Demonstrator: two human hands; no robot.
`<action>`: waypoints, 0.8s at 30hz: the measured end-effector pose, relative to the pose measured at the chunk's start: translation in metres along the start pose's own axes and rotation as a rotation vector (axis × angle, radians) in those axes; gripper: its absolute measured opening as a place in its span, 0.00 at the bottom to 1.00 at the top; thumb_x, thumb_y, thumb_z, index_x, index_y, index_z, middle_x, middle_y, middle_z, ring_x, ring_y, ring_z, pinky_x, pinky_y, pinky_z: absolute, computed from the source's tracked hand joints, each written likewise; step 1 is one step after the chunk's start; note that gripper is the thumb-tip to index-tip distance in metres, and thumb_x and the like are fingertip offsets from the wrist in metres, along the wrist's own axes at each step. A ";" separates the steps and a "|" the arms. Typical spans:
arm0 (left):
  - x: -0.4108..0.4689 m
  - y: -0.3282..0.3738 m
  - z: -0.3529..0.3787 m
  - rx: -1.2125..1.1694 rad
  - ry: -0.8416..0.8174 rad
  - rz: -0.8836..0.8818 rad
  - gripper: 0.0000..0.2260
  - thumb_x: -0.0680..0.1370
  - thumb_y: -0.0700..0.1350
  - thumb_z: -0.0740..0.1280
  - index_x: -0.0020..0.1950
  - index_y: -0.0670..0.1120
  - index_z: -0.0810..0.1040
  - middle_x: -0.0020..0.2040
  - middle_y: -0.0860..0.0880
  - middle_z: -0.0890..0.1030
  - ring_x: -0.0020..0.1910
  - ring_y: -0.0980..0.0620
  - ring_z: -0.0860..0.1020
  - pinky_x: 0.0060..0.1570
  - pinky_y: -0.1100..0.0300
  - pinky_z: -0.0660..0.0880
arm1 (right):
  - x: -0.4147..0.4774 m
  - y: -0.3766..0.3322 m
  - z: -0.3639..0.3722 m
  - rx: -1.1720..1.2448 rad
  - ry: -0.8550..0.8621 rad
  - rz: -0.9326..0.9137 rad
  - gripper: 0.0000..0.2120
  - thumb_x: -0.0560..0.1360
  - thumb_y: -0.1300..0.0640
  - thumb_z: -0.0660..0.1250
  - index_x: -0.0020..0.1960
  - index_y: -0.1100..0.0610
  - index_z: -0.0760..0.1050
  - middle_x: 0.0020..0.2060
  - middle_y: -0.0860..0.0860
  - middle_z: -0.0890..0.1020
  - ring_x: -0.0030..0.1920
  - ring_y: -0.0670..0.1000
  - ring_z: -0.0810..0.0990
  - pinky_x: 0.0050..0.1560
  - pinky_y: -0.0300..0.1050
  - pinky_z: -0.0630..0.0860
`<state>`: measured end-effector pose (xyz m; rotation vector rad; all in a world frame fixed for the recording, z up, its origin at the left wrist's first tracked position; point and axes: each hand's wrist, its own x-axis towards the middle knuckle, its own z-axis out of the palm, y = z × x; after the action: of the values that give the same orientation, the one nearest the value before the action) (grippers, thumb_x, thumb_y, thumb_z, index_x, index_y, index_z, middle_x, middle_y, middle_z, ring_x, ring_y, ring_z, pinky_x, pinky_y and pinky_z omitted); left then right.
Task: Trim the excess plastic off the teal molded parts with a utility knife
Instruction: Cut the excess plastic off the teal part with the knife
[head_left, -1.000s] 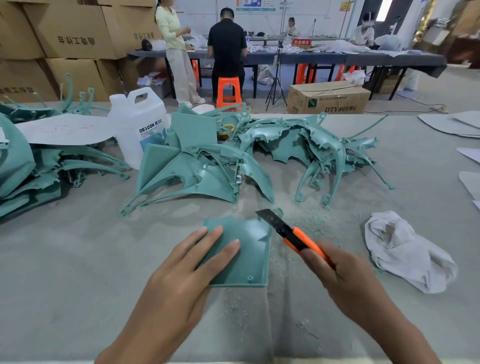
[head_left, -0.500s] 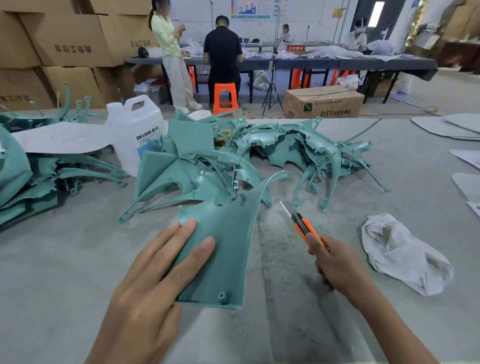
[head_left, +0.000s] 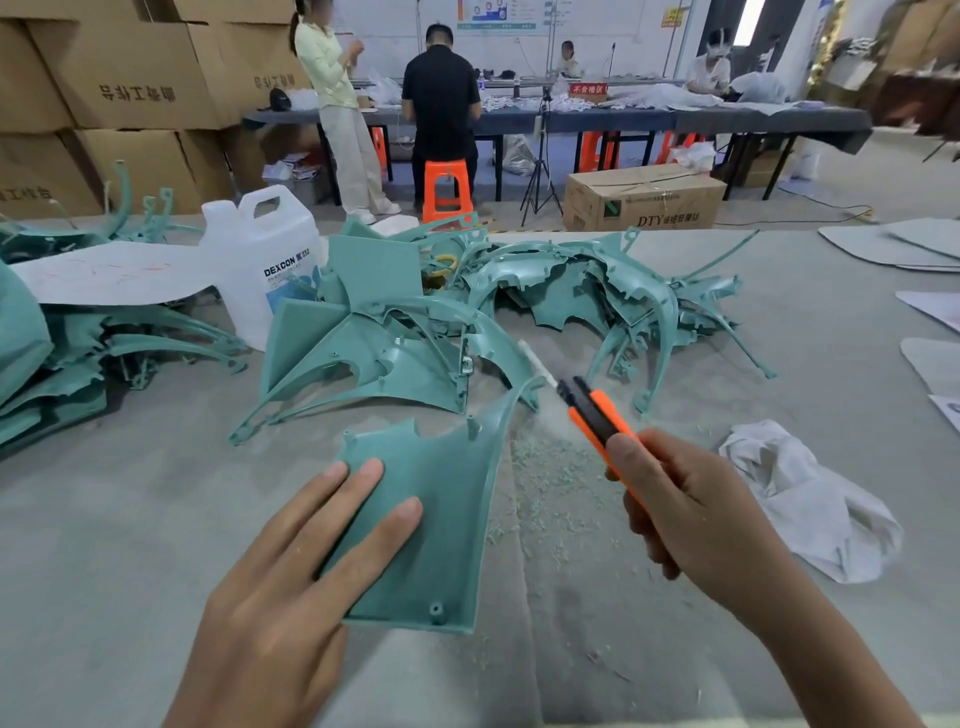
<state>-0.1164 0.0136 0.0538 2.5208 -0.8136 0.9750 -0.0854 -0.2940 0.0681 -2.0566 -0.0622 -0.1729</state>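
Note:
A teal molded part (head_left: 447, 499) lies on the grey table in front of me, its curved tip pointing up and right. My left hand (head_left: 291, 582) presses flat on its left half with straight fingers. My right hand (head_left: 691, 514) grips an orange and black utility knife (head_left: 592, 415). The knife's blade (head_left: 535, 361) is out and sits just beyond the part's curved tip. Teal shavings (head_left: 550, 478) lie scattered between the part and my right hand.
A heap of teal parts (head_left: 467, 322) fills the table behind, with more parts at the far left (head_left: 62, 353). A white jug (head_left: 265, 260) stands by a paper sheet (head_left: 114, 273). A white rag (head_left: 810, 499) lies to the right. People work at tables beyond.
The part was turned round under my left hand, from a short square view to its long curved side. The knife moved away, then back up to the curved tip.

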 end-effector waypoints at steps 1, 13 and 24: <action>0.000 0.000 -0.002 0.017 0.017 0.008 0.27 0.72 0.26 0.56 0.66 0.44 0.78 0.70 0.40 0.75 0.71 0.38 0.72 0.69 0.47 0.70 | 0.003 0.000 -0.003 -0.091 -0.048 0.013 0.25 0.74 0.28 0.57 0.44 0.49 0.76 0.26 0.48 0.78 0.21 0.47 0.74 0.21 0.39 0.70; 0.001 -0.004 -0.016 0.027 0.024 -0.033 0.19 0.80 0.36 0.52 0.66 0.44 0.77 0.70 0.39 0.74 0.72 0.39 0.71 0.73 0.51 0.65 | 0.037 0.030 -0.017 -0.196 0.101 0.096 0.25 0.74 0.27 0.56 0.44 0.48 0.76 0.25 0.48 0.77 0.21 0.47 0.74 0.22 0.42 0.74; -0.011 -0.004 -0.013 -0.079 0.083 -0.149 0.23 0.75 0.33 0.56 0.66 0.42 0.78 0.72 0.43 0.73 0.73 0.42 0.70 0.73 0.56 0.64 | 0.051 0.055 -0.008 -0.181 0.064 0.180 0.19 0.80 0.39 0.59 0.43 0.53 0.76 0.29 0.51 0.79 0.25 0.50 0.76 0.25 0.45 0.75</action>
<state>-0.1274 0.0271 0.0554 2.4164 -0.6177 0.9714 -0.0294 -0.3281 0.0313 -2.2218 0.1840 -0.1364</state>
